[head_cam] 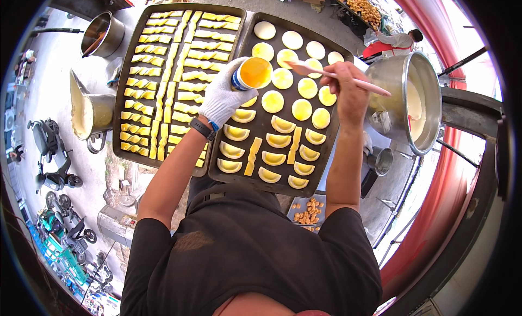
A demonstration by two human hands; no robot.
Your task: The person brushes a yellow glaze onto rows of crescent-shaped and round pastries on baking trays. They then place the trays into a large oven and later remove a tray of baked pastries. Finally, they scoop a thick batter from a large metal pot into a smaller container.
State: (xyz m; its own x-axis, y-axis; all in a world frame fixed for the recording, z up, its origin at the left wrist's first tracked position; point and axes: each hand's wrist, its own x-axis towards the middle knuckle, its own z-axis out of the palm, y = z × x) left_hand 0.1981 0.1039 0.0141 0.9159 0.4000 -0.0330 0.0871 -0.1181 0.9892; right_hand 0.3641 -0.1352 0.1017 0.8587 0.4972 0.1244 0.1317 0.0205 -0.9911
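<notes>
My left hand (222, 92), in a white knit glove, grips a blue-and-white cup (257, 73) of yellow-orange liquid, probably egg wash, tilted above the right baking tray (261, 125). My bare right hand (347, 85) holds a pink-handled pastry brush (302, 67), its head over the round dough pieces just right of the cup. Most rounds, such as this dough round (272, 101), bear a yellow coating; those at the far edge, like this pale round (264, 30), look uncoated. Half-moon pastries (278, 140) and two twisted strips (253, 156) lie nearer my body, also yellow on top.
A second baking tray (195, 7) full of yellow twisted dough strips adjoins on the left. Beyond it stand a metal pot (104, 34) and a metal jug (101, 111). At right is a large steel bowl (434, 108) of pale batter. A person (393, 43) is farther off.
</notes>
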